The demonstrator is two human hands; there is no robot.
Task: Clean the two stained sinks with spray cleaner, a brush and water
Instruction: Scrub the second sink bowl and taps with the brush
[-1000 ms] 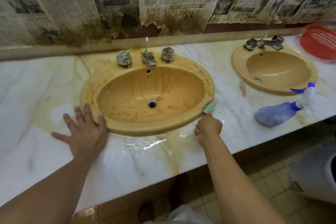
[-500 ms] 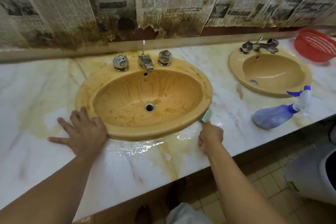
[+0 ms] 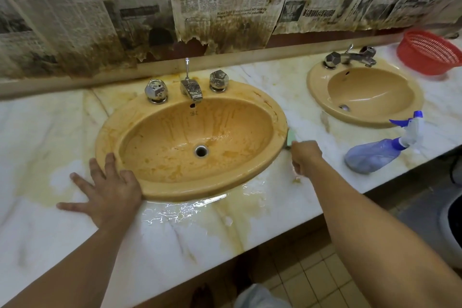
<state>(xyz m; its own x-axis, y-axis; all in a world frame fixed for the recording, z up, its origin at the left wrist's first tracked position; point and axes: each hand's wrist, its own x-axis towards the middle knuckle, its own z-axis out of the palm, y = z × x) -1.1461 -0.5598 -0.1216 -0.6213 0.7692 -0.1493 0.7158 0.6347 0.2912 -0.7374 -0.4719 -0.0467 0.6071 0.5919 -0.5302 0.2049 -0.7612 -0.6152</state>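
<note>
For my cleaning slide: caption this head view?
Right hand scrubs stained tan oval sink rim with green brush; left hand braces on marble counter.

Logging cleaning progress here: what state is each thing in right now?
Near sink: streaked with orange stains, wet, no water running.
Far sink: much cleaner, no water running.
Brush: gripped, at the near sink's right rim.
Spray bottle: lying on its side.
Basket: upright.
Counter: wet and stained in front of the near sink.
Left hand: flat, fingers spread.
Right hand: closed on the brush.
</note>
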